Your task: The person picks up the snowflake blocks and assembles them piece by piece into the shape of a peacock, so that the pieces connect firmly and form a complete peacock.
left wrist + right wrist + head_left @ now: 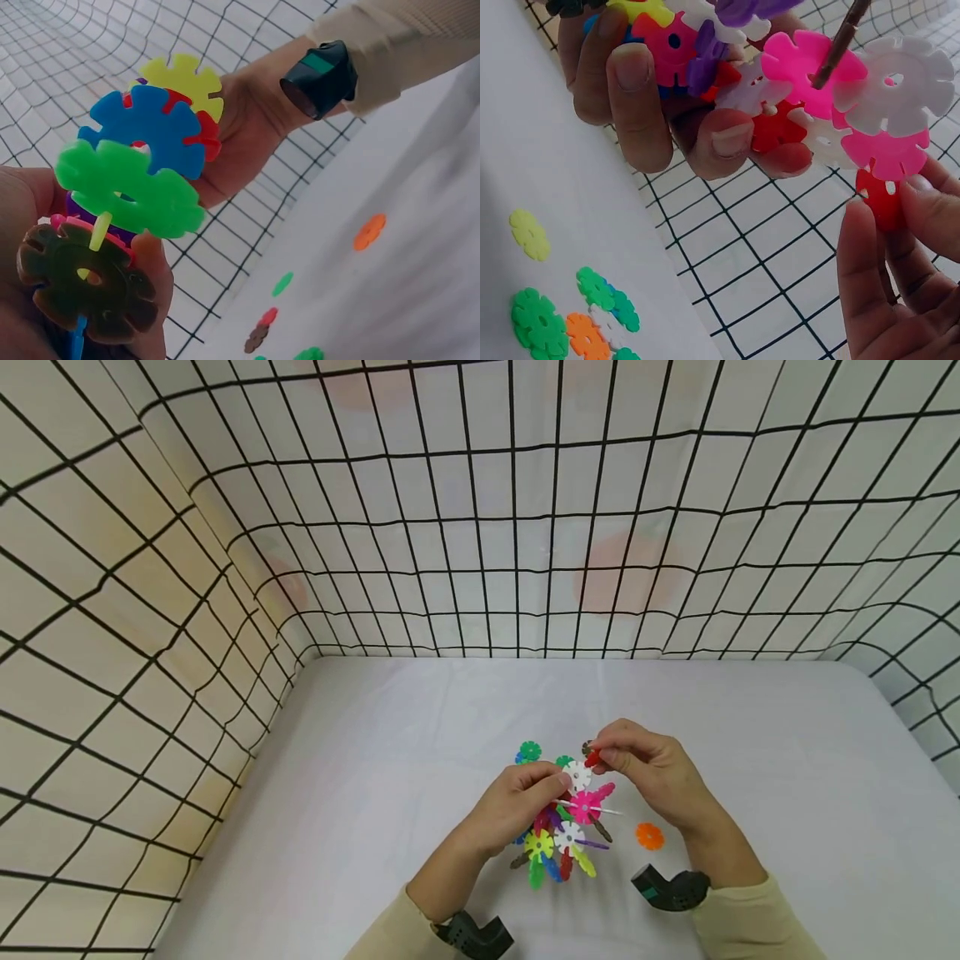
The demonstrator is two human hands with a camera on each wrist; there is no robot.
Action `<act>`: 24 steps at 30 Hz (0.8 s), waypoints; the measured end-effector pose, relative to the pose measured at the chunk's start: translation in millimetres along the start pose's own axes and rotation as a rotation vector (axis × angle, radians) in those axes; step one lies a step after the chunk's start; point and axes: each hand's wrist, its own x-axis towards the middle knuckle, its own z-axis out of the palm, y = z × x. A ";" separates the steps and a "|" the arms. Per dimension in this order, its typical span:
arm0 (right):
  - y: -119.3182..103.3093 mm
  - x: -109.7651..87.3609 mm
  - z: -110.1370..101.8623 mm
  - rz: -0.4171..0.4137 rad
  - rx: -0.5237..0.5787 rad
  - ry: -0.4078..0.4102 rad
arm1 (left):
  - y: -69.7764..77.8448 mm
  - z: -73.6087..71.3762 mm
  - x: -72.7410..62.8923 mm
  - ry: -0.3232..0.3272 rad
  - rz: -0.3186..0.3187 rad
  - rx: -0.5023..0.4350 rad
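Note:
My left hand [513, 806] holds a cluster of interlocked notched plastic discs [585, 807] in pink, white, yellow, blue and other colours. The fingers curl under and around it in the right wrist view. Between thumb and fingers, my right hand [663, 777] pinches a red disc [880, 201] at the cluster's edge. Its upper end meets a pink disc [889, 152]; whether the two are slotted together I cannot tell. A brown disc [86, 281] and a green disc [127, 187] stick out from the cluster in the left wrist view.
On the white tabletop [375, 777] a loose orange disc [649, 836] lies near my right wrist. Loose green [538, 324] and yellow [529, 234] discs, among several others, lie on the cloth. A black wire grid [480, 527] stands around the table's back and sides.

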 end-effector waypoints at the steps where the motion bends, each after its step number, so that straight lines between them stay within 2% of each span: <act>1: 0.1 0.1 -0.4 0.000 -0.007 -0.002 | 0.2 -0.1 0.1 0.002 -0.001 0.003; 8: -0.2 -0.1 0.2 -0.012 -0.036 -0.013 | -0.2 -0.2 0.7 -0.002 0.002 0.016; 13: -2.5 -0.7 5.7 0.020 -0.114 0.061 | -0.3 -0.3 0.4 -0.001 0.012 0.033; 17: -3.6 1.6 11.6 0.095 -0.182 0.122 | 0.2 -2.0 0.9 0.024 0.001 0.044; 24: -3.0 1.1 16.9 0.093 -0.205 0.119 | -1.9 -1.8 2.1 0.033 -0.041 0.022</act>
